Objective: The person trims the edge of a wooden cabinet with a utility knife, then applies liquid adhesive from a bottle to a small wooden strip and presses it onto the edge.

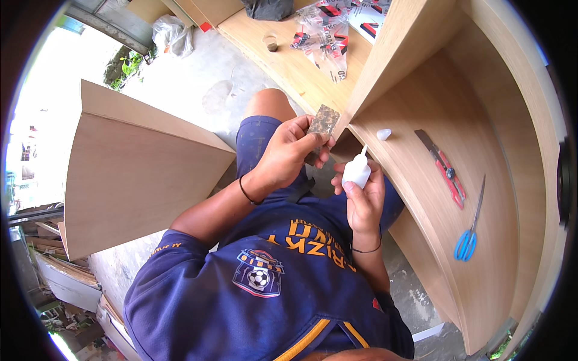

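My left hand [294, 144] pinches a small flat rectangular piece [325, 118], mottled brown, between thumb and fingers. Part of this piece is hidden behind the fingers. Just right of it, my right hand [366, 201] grips a small white squeeze bottle [356, 173] whose thin nozzle points up. The bottle and the brown piece are apart. A translucent white cap [383, 135] lies on the wooden panel [445, 90], close to the nozzle.
On the panel at right lie a red-handled cutter knife [447, 170] and blue-handled scissors [465, 243]. Farther off, a small cup [271, 43] and printed plastic wrap [328, 45] rest on a wooden board [253, 36]. A box-like wooden panel piece [141, 174] stands at left.
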{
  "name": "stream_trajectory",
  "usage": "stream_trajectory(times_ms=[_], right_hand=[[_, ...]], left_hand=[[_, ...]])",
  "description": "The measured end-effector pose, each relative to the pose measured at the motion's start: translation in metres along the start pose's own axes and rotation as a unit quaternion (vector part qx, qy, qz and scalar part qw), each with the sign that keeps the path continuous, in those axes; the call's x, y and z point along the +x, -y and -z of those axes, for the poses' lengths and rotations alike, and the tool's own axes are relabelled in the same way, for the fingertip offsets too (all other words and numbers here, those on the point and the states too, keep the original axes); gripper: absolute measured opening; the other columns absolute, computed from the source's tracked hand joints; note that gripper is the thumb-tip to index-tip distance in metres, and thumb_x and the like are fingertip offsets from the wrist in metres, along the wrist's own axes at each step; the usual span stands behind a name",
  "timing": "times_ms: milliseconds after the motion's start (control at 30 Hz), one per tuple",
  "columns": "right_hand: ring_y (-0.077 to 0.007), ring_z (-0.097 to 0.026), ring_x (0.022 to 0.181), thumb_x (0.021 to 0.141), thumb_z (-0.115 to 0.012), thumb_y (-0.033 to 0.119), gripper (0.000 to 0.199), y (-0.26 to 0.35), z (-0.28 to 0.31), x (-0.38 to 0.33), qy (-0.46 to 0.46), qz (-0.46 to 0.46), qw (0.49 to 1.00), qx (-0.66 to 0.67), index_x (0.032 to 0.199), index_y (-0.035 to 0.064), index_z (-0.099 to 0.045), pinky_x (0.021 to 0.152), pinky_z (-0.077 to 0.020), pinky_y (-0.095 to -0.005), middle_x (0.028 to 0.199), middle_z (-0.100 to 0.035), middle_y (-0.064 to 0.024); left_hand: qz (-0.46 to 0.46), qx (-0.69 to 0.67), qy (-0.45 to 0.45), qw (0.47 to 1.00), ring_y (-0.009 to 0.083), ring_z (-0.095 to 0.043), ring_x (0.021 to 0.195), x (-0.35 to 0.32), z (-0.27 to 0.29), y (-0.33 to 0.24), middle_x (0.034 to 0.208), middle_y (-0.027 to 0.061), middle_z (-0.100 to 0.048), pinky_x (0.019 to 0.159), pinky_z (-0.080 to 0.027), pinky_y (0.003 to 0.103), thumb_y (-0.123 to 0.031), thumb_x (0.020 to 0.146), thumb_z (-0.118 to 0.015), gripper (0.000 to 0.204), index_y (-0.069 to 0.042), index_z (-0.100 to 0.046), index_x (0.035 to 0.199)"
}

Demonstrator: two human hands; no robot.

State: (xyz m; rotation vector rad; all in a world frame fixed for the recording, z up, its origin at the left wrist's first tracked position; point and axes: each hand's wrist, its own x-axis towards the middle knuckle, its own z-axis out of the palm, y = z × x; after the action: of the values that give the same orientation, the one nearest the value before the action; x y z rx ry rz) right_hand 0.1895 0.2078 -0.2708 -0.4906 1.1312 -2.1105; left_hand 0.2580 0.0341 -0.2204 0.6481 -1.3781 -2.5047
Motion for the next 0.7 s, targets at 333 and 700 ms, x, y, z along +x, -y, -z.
stream_trajectory(times_ms=[333, 700], right_hand=[[-0.0168, -0.065, 0.084, 0.085, -0.062, 0.006, 0.041, -0.0005, 0.0028, 0.0007, 0.002, 0.003, 1.000, -0.012, 0.121, 0.0015, -0.043, 0.072, -0.0510, -0.0254, 0.108, -0.063, -0.0209], [-0.0160, -0.064, 0.084, 0.085, -0.061, 0.006, 0.042, -0.0014, 0.0052, 0.0010, -0.001, 0.004, 1.000, -0.004, 0.122, 0.0014, -0.043, 0.072, -0.0507, -0.0249, 0.108, -0.063, -0.0204]], left_hand=[[-0.020, 0.014, 0.004, 1.000, 0.0142, -0.056, 0.061, 0.0005, 0.0011, 0.0014, 0.083, 0.0068, -0.061, 0.053, -0.043, 0.025, -0.013, 0.094, -0.056, 0.014, -0.002, -0.052, 0.102], [-0.037, 0.014, -0.005, 0.999, 0.0153, -0.053, 0.059, 0.0009, -0.0019, 0.0018, 0.087, 0.0074, -0.058, 0.055, -0.044, 0.028, -0.011, 0.093, -0.051, 0.012, -0.005, -0.050, 0.102]])
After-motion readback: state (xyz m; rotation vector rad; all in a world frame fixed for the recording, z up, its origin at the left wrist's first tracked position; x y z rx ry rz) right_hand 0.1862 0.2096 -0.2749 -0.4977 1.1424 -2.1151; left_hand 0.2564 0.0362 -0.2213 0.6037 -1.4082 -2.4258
